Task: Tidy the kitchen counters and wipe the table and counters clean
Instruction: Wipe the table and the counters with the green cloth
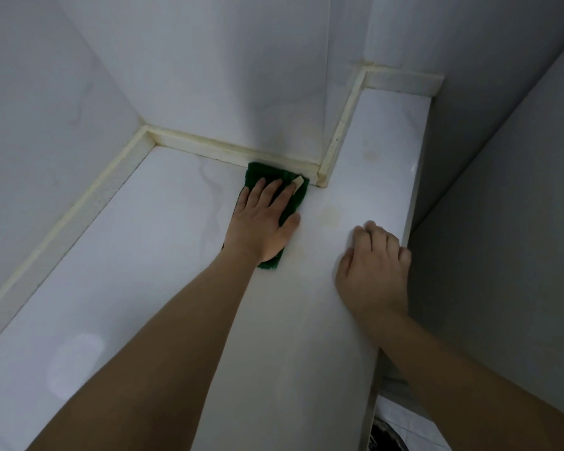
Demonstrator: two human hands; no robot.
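Head view: flat left hand presses green scouring pad lengthwise into the surface's far corner; right hand, curled, empty, rests near.

Green cloth flat on white counter, against corner trim.

Two bare forearms, no sleeves visible, hands seemingly ringless

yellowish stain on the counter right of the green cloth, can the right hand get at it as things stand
Probably yes. The right hand rests on the counter close to the yellowish stain, with bare surface between them.
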